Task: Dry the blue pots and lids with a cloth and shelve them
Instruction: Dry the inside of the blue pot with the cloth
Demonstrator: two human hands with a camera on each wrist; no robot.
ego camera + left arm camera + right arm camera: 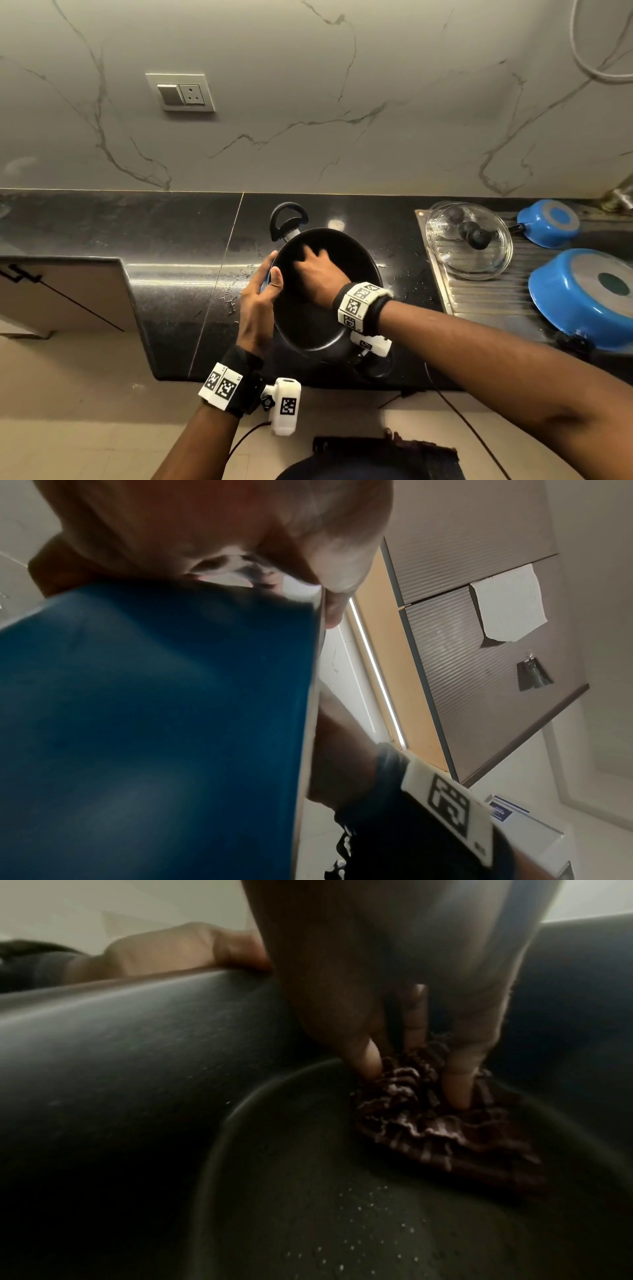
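Black stone counter (178, 240) bears a steel drainboard (479, 294) and water droplets (229, 301).

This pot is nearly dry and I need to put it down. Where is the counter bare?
The black counter left of the pot, out to its angled corner, is bare. The draining board is crowded: glass lids and two upturned blue pots.

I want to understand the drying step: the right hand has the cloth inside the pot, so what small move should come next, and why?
Probably sweep the cloth across the pot floor toward the wrist. The right hand presses it down at one edge, small droplets still dot the bare floor nearby, and the left hand grips the rim.
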